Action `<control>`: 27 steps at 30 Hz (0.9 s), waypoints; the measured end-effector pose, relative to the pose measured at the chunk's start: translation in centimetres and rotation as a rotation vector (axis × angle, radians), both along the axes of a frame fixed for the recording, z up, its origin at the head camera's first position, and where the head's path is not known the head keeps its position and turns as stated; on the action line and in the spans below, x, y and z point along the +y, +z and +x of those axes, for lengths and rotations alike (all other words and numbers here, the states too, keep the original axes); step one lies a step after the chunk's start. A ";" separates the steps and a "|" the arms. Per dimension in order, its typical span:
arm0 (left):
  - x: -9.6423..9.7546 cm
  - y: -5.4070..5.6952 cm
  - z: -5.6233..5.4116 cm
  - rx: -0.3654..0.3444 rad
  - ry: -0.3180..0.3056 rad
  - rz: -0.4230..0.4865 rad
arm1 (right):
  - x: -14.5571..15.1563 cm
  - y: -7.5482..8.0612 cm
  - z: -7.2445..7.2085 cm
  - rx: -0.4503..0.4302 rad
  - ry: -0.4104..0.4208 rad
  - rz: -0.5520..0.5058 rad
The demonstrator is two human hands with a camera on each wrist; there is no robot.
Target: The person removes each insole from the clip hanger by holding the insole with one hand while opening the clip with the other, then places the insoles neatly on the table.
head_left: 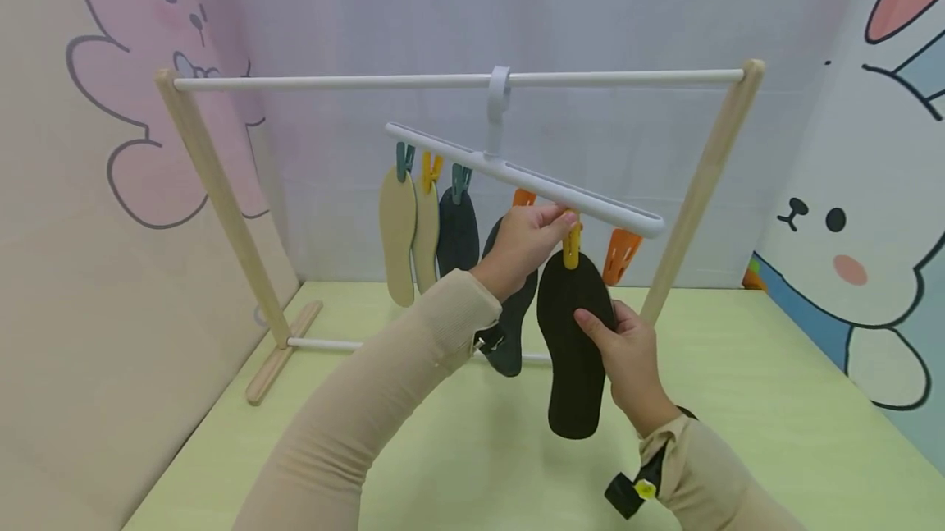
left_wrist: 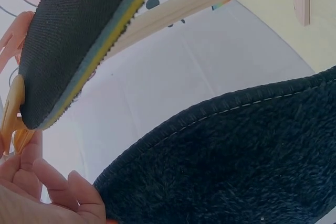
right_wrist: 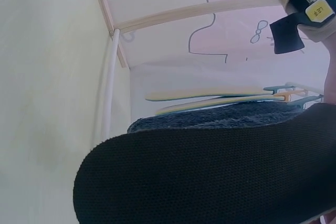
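A black insole [head_left: 572,359] hangs toe-down under the right half of a white hanger [head_left: 472,155]. My left hand [head_left: 517,248] pinches the yellow clip [head_left: 572,248] at the insole's upper end. My right hand [head_left: 629,354] holds that insole by its right edge, thumb across the front face. In the left wrist view, the insole [left_wrist: 68,51] shows a yellow and grey layered edge, with its end at the clip's jaws. Just left of it hangs a dark fuzzy insole [left_wrist: 226,156], partly hidden by my left arm in the head view.
Two beige insoles [head_left: 398,240] and another dark insole [head_left: 458,231] hang from clips on the left half. An orange clip [head_left: 623,256] hangs unloaded at the right end. The hanger hooks on a white rail [head_left: 332,83] between wooden posts [head_left: 701,194] above a light green table [head_left: 775,416].
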State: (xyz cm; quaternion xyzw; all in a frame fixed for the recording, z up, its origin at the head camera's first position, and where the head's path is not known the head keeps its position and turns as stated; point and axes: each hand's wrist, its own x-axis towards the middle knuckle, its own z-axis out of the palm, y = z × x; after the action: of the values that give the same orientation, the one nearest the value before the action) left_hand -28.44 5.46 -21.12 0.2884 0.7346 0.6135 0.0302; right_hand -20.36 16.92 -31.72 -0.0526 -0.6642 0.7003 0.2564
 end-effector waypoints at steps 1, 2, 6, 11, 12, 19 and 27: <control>0.0 0.0 0.0 0.000 0.001 0.000 | 0.0 0.0 0.0 -0.005 -0.002 0.006; 0.1 0.0 0.1 0.000 0.003 -0.001 | 0.1 0.0 0.1 -0.010 -0.004 0.010; 0.1 0.1 0.2 -0.005 0.009 -0.001 | 0.2 -0.1 0.3 -0.029 -0.001 0.024; 0.1 0.1 0.3 -0.005 0.017 -0.004 | 0.3 -0.2 0.6 -0.046 0.006 0.029; 0.1 0.1 0.2 -0.003 0.017 -0.007 | 0.3 -0.2 0.7 -0.048 0.008 0.029; 0.0 0.1 0.4 -0.001 0.019 -0.021 | 0.3 -0.2 1.0 -0.057 0.009 0.032; 0.1 0.1 0.4 -0.013 0.027 -0.025 | 0.0 -0.4 1.3 -0.049 -0.006 0.004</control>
State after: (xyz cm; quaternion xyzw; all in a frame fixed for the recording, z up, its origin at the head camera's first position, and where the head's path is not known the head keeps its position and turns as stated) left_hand -28.00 5.54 -21.04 0.2741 0.7457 0.6065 0.0303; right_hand -19.11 16.93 -32.10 -0.0711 -0.6715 0.6967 0.2421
